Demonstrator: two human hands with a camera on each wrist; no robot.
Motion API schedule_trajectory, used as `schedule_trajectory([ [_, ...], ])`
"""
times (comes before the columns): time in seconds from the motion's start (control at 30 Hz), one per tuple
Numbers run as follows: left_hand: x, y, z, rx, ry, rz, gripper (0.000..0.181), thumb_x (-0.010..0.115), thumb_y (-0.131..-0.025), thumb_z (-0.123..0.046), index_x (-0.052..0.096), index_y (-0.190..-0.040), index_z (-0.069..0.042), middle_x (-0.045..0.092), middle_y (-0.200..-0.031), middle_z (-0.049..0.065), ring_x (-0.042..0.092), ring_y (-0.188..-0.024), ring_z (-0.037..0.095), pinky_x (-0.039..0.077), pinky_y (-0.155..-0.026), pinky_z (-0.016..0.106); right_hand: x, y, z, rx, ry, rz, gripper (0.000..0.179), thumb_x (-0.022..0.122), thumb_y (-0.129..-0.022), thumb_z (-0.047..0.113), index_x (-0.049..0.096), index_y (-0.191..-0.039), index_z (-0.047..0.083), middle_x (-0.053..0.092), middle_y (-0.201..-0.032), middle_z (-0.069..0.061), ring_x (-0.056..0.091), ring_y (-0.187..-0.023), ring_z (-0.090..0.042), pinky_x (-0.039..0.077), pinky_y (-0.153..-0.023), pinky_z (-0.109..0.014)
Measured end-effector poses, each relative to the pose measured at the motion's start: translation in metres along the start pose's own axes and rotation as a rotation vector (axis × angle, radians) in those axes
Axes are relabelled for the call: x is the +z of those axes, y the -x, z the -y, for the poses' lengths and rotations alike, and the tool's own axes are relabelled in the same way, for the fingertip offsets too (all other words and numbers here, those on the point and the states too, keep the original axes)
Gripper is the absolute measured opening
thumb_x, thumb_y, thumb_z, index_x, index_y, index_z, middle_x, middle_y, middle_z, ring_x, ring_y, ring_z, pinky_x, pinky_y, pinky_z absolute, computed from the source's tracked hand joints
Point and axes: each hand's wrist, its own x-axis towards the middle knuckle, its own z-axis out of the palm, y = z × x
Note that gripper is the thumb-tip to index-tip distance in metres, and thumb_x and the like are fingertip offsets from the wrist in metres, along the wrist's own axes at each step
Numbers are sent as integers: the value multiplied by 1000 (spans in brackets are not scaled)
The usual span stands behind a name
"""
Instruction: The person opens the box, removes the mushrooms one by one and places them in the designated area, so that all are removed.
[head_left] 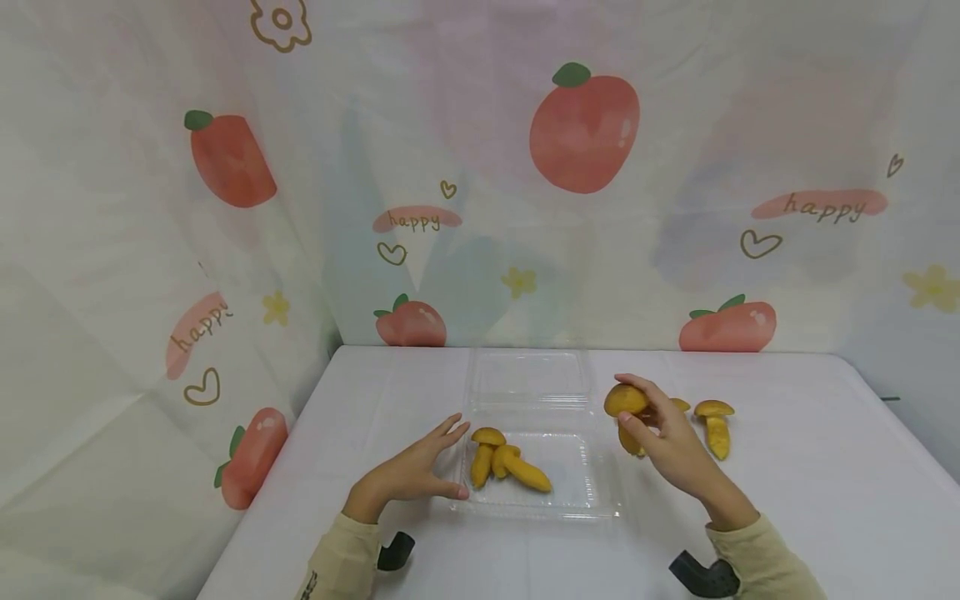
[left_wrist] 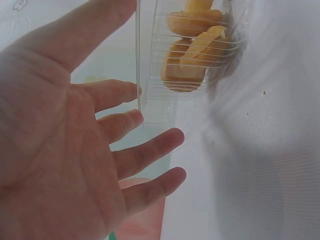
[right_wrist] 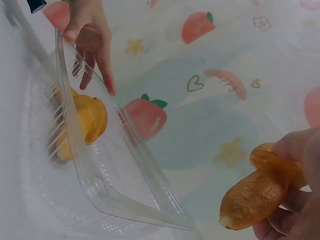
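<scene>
My right hand (head_left: 678, 450) grips a yellow-brown mushroom (right_wrist: 255, 195) between thumb and fingers, cap up in the head view, raised to the right of a clear plastic clamshell box (head_left: 592, 508). Beside the box's left side, my left hand (head_left: 408, 471) has its fingers spread, with thumb and some fingertips at the rim. The left wrist view shows that left palm (left_wrist: 60, 150) holding nothing. Inside the box's base, yellow mushrooms (head_left: 528, 475) lie close together toward the left. Their overlap partly hides them.
Right of the box, a mushroom (head_left: 717, 433) lies on the white table (head_left: 810, 467). Another mushroom (head_left: 681, 404) is mostly hidden behind my right hand. The box's clear lid (head_left: 528, 375) lies open toward the back. A printed cloth (head_left: 480, 125) hangs behind the table.
</scene>
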Motion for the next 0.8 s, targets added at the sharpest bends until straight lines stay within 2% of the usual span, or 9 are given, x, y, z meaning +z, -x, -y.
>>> schedule_trajectory([
  [0.23, 0, -1, 0, 7, -4, -1, 102, 84, -83, -35, 24, -162, -10, 12, -171, 16, 21, -155, 41, 28, -120, 64, -11, -2, -5, 20, 22, -51, 51, 57, -101, 2, 39, -149, 2, 63, -116, -18, 57, -94, 4, 48, -81, -9],
  [0.53, 0, 0, -1, -1, 9, -2, 101, 84, -83, -34, 25, -162, -12, 11, -171, 14, 20, -156, 40, 27, -121, 63, -28, 0, -12, 69, 66, -62, 46, 56, -103, 7, 40, -146, 0, 59, -128, -22, 50, -101, 10, 43, -85, -3],
  [0.8, 1, 0, 0, 7, 4, -8, 100, 84, -83, -33, 26, -161, -12, 12, -171, 15, 22, -156, 39, 29, -120, 63, -40, 0, -19, 23, 93, -122, 46, 58, -100, 1, 46, -144, -2, 63, -121, -26, 52, -95, 11, 45, -81, -2],
])
